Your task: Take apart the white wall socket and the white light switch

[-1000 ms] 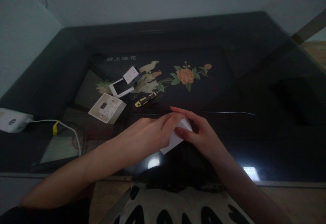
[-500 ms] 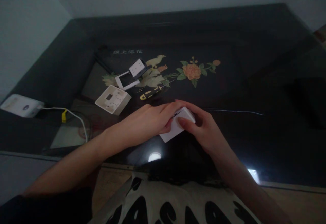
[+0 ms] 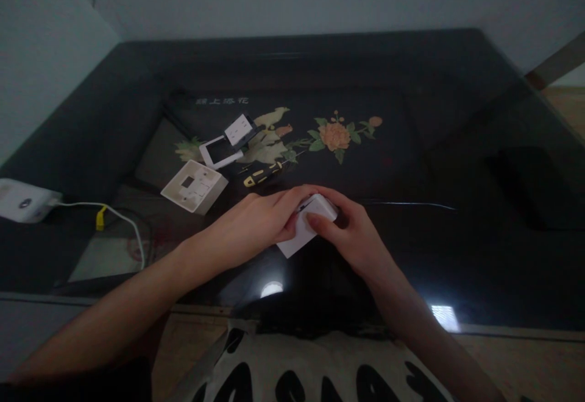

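Observation:
Between both hands, near the table's front, is a white square wall-box-like piece (image 3: 299, 236) with a dark gap along its upper left edge. My left hand (image 3: 276, 216) wraps over its left side, fingers curled around it. The thumb of my right hand (image 3: 350, 228) presses on its face, and the other fingers reach behind it. Much of the piece is hidden by the fingers. To the left sits an open white mounting box (image 3: 196, 187). Behind that lie a white socket frame (image 3: 221, 151) and a socket insert (image 3: 239, 131). A yellow-and-black screwdriver (image 3: 264, 174) rests beyond my left hand.
A white device (image 3: 27, 201) with a white cable (image 3: 130, 216) and yellow tag (image 3: 100, 218) lies at the left. The dark glossy table (image 3: 292, 73) bears a flower picture. A thin wire-like line (image 3: 411, 203) runs right of my hands. Walls stand behind and left.
The view has shifted slightly, so everything appears a little left and lower. Both hands keep the same grip on the white piece.

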`<state>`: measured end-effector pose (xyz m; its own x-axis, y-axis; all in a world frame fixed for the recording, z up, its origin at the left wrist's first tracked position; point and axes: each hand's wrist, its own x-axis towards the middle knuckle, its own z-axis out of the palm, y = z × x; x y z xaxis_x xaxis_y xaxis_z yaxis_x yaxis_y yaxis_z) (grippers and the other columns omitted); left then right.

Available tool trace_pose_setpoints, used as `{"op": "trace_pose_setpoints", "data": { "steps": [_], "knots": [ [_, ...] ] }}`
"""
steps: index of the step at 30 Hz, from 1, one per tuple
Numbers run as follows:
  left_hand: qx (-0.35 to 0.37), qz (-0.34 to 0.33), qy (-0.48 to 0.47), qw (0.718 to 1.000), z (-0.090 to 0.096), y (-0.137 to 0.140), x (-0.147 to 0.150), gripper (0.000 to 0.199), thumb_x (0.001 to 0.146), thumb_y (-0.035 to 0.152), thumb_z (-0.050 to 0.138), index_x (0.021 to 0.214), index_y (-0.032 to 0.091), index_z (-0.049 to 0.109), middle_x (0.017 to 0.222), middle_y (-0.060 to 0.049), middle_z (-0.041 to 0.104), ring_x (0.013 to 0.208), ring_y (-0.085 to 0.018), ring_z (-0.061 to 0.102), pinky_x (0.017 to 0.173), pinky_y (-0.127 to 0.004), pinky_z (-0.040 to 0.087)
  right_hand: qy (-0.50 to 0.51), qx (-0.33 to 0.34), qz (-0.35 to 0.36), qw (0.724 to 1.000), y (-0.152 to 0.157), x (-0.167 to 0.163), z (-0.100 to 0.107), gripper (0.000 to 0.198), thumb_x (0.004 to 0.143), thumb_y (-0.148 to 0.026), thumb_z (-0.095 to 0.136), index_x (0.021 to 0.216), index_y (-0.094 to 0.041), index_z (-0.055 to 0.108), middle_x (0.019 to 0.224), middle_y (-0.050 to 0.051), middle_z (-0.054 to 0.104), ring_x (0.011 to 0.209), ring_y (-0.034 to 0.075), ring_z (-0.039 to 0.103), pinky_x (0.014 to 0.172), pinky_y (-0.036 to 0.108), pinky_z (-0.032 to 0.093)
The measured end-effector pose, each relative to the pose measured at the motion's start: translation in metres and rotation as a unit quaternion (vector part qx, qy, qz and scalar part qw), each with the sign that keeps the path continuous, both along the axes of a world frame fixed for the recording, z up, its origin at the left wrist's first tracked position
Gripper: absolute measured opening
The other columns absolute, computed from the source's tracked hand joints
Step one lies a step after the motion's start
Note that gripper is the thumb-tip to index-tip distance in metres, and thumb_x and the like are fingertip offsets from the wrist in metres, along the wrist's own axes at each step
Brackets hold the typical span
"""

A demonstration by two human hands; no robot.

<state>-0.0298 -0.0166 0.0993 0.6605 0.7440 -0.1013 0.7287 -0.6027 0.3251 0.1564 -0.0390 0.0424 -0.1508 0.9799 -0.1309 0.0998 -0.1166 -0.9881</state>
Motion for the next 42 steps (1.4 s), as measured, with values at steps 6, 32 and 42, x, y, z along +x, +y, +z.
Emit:
{"op": "trace_pose_setpoints", "data": {
  "steps": [6,32,42],
  "knots": [
    [0.004,0.013,-0.005,1.000,-0.002,-0.004,-0.001,0.051,0.091,0.013,0.058,0.140,0.016,0.043,0.125,-0.012,0.071,0.103,-0.027,0.074,0.081,-0.035,0.059,-0.016,0.007,-0.005,1.000,0.000,-0.003,0.004,0.054,0.073,-0.042,0.073,0.122,-0.021,0.069,0.112,0.009,0.069,0.103,0.027,0.063,0.095,0.048,0.050],
    [-0.208,0.089,-0.447,0.866,-0.028,-0.001,-0.003,0.030,0.099,0.035,0.050,0.122,0.020,0.063,0.124,-0.010,0.062,0.120,-0.025,0.058,0.102,-0.038,0.049,-0.012,0.039,-0.017,0.999,-0.003,-0.010,0.005,0.049,0.070,-0.037,0.074,0.116,-0.021,0.070,0.117,0.010,0.066,0.108,0.026,0.061,0.098,0.045,0.046],
    [-0.187,0.134,-0.567,0.791,-0.052,0.006,0.012,0.023,0.096,0.040,0.061,0.107,0.023,0.073,0.112,-0.007,0.064,0.113,-0.023,0.059,0.102,-0.037,0.048,0.065,0.029,-0.085,0.994,0.000,0.005,0.002,0.037,0.074,-0.036,0.075,0.109,-0.026,0.070,0.109,0.005,0.068,0.093,0.021,0.061,0.084,0.039,0.050]
  ]
}}
